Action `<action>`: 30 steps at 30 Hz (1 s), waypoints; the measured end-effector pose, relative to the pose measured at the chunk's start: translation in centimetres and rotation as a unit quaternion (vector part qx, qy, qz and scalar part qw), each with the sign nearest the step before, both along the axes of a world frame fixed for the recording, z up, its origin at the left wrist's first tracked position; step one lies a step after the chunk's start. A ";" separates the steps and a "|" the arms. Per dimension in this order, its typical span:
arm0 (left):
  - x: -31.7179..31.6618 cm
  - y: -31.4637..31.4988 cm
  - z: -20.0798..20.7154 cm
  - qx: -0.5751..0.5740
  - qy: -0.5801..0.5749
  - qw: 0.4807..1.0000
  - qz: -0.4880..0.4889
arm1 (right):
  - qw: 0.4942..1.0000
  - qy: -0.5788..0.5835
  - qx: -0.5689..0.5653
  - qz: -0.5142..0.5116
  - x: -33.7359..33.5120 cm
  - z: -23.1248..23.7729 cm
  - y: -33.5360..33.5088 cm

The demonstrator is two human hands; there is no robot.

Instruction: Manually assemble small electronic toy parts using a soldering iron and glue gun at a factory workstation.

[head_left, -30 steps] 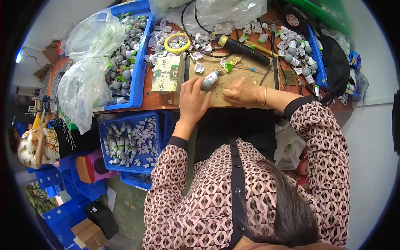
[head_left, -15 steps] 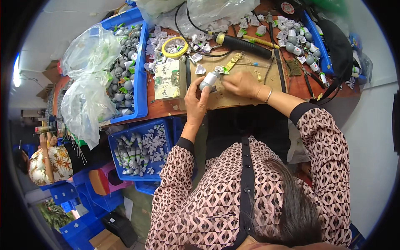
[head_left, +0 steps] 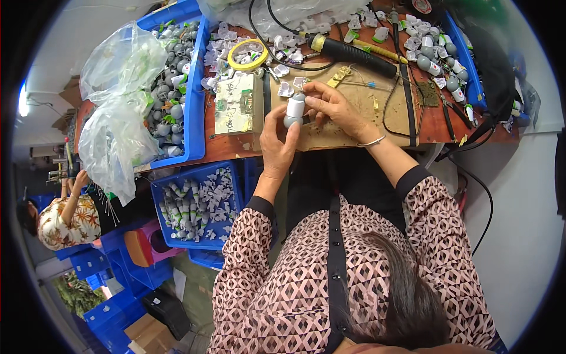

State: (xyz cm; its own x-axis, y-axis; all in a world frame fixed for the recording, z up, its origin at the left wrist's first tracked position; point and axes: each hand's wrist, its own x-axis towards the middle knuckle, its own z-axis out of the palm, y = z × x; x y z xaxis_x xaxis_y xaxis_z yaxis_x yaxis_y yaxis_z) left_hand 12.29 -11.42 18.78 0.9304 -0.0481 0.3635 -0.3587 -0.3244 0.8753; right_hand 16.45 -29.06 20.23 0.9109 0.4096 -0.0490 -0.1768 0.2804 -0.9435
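My left hand (head_left: 278,146) is closed around a small bulb-shaped device (head_left: 295,108) with a rounded grey bottom, a white band and a grey top. The device stands nearly upright between thumb and fingers, over the near edge of a brown work board (head_left: 359,133). From the right, my right hand (head_left: 341,112) pinches at the grey top with thumb and forefinger; its other fingers curl behind the device. Just beyond the fingertips lie white plastic shell pieces (head_left: 285,89). A yellow metal piece (head_left: 339,76) rests farther back on the board.
Left of the board are a taped block (head_left: 239,109), a yellow tape roll (head_left: 247,54) and a blue crate (head_left: 197,118) of grey parts. A black-handled tool (head_left: 354,58) with a cable lies behind; pliers (head_left: 451,115) lie right. Below is a blue bin (head_left: 171,233). Another person (head_left: 71,218) sits far left.
My right hand has turned and come in to the top of the device. The device now stands more upright in my left hand. The whole view has shifted slightly.
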 end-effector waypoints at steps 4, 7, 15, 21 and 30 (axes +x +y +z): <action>0.3 -0.7 1.1 -0.129 0.088 0.985 -0.079 | 1.000 0.006 0.018 -0.012 -0.2 -0.1 -0.4; 0.6 -1.0 1.2 -0.174 0.191 0.961 -0.093 | 1.000 0.008 0.009 -0.014 -0.1 -0.4 -0.4; 1.3 -0.5 0.9 -0.189 0.224 0.944 -0.153 | 0.997 -0.063 -0.002 -0.039 0.2 -1.4 -0.2; 2.0 0.7 -0.5 -0.205 0.256 0.928 -0.175 | 0.993 -0.103 -0.031 -0.050 0.2 -1.6 0.0; 1.8 0.4 0.1 -0.207 0.242 0.931 -0.177 | 0.997 -0.068 -0.027 -0.028 0.1 -1.5 0.0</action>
State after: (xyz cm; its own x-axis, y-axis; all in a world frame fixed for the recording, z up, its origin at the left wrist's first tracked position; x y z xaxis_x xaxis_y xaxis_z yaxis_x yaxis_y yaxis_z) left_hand 14.09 -11.02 18.92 0.9425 -0.3322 -0.0378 0.0891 0.1406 0.9861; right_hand 16.58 -29.07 18.73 0.9321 0.3578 0.0566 -0.0312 0.2351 -0.9715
